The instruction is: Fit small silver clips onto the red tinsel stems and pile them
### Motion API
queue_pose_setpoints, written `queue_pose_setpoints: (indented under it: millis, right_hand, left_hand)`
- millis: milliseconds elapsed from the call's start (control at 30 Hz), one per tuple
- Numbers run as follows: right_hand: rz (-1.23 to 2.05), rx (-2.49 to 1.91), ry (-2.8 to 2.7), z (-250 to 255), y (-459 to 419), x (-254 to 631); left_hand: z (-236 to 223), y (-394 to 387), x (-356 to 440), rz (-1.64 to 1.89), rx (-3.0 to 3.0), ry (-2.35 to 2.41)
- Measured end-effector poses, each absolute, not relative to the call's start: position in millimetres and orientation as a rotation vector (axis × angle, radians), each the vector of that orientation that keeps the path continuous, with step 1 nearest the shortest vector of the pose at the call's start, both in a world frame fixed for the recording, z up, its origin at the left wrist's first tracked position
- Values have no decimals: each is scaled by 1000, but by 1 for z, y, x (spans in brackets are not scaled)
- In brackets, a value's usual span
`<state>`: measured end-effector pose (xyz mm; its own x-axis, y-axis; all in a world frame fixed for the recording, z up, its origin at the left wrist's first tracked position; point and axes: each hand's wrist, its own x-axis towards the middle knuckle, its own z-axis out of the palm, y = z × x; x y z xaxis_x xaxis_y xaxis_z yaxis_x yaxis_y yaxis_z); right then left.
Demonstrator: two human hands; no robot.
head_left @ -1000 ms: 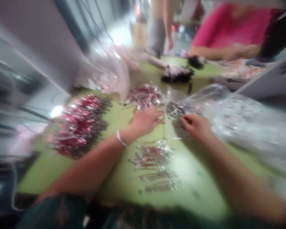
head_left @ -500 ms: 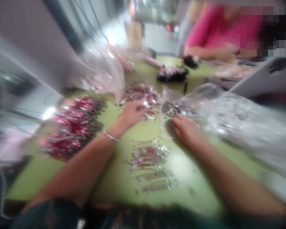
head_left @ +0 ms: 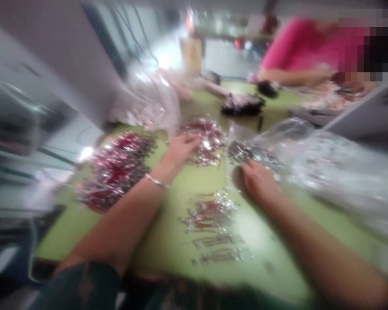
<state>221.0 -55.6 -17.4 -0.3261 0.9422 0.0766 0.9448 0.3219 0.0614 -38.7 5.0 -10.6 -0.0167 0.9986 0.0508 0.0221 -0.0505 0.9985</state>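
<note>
Fingertips of my left hand [head_left: 181, 150] are pressed together at the near left side of a loose heap of shiny red and silver strips [head_left: 210, 133]; what they pinch is too blurred to tell. On the right, my right hand [head_left: 258, 177] has its fingers curled at the mouth of a clear plastic bag [head_left: 234, 174]. Small silver pieces [head_left: 263, 157] lie in that bag mouth, just beyond the fingers. Between my forearms, several slim reddish strips with silver ends [head_left: 211, 215] are laid out in rows on the green table [head_left: 168, 241].
A big pile of red and silver strips [head_left: 116, 168] lies left of my left forearm. Behind are a clear bag [head_left: 148, 101] and a pink bundle with black ends [head_left: 242, 104]. The long plastic bag [head_left: 349, 176] spreads rightward. A person in a pink top [head_left: 313, 51] works across the table.
The whole view has shifted slightly, so things sit further right and lower. My left hand has moved a little further into the heap. My right hand stays at the bag mouth.
</note>
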Motion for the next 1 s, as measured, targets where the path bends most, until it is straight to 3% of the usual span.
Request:
queue_pose_setpoints:
  millis: [367,600,1000]
  right_hand:
    - [274,-1254,-1957,-4,-66,216]
    - [289,-1234,-2033,-2,-75,208]
    - [421,-1388,-2085,4,-77,209]
  left_hand:
    - [-5,-35,2,822,1827,1131]
    - [-12,-44,8,652,1929,1098]
    - [-16,-40,5,733,2071,1048]
